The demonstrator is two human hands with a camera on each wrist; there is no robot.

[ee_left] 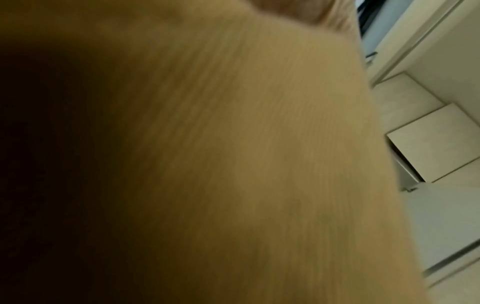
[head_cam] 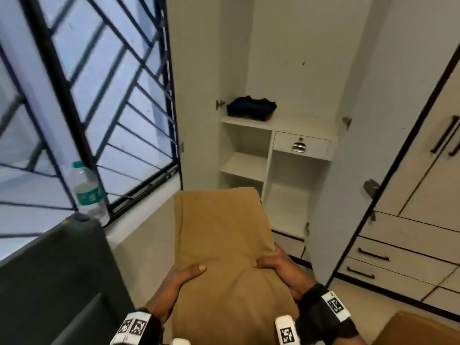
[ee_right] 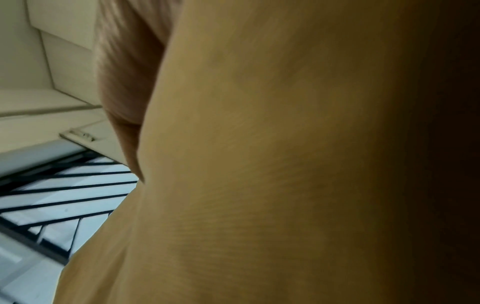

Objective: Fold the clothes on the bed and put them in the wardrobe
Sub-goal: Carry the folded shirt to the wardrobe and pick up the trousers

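A folded tan garment (head_cam: 221, 245) lies flat across both my hands, held out in front of me toward the open white wardrobe (head_cam: 281, 155). My left hand (head_cam: 184, 272) grips its left edge, thumb on top. My right hand (head_cam: 271, 263) grips its right edge, thumb pressed into the cloth. The fingers of both hands are hidden under the fabric. Tan cloth (ee_left: 233, 164) fills the left wrist view, and the same cloth (ee_right: 259, 164) fills the right wrist view. A folded dark garment (head_cam: 251, 108) sits on the wardrobe's upper shelf (head_cam: 293, 124).
A barred window (head_cam: 87, 95) is on the left, with a plastic water bottle (head_cam: 88, 192) on its sill. A dark board (head_cam: 54, 282) stands at lower left. The wardrobe's right door (head_cam: 373, 145) hangs open. A small drawer (head_cam: 302, 145) sits under the shelf, and closed cupboards with drawers (head_cam: 410, 232) are at right.
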